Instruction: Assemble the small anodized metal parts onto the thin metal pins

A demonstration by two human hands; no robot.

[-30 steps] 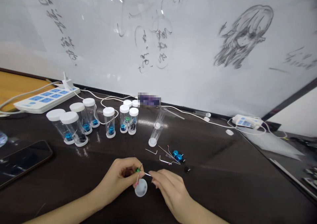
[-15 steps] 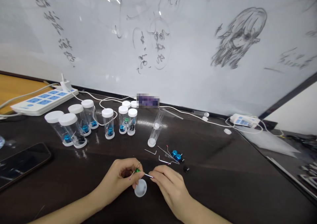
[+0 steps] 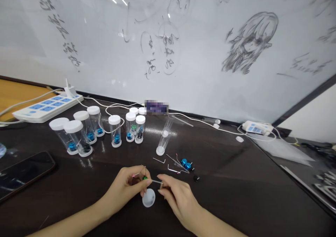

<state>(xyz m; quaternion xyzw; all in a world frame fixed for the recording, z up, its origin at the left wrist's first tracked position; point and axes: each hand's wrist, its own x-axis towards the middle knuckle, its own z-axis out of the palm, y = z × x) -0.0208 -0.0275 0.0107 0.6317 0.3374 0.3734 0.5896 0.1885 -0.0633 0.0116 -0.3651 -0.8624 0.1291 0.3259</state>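
Note:
My left hand (image 3: 128, 188) is closed in a pinch on a small green part (image 3: 145, 178) with a thin wire sticking up from it. My right hand (image 3: 175, 195) pinches a thin metal pin (image 3: 156, 181) whose tip meets the green part. A round white cap (image 3: 148, 198) lies on the dark table just below both hands. Beyond them lie loose metal pins (image 3: 173, 163), two blue parts (image 3: 186, 164) and a black part (image 3: 195, 178). An open clear vial (image 3: 163, 139) lies on its side.
Several capped clear vials (image 3: 78, 134) with blue, green and black parts stand at the left. A black phone (image 3: 21, 174) lies at the far left. A power strip (image 3: 44, 107), white cables (image 3: 199, 123) and a whiteboard (image 3: 210, 37) line the back.
The wire held in my left hand has swung from pointing down to pointing up and left. Both hands stay together over the white cap.

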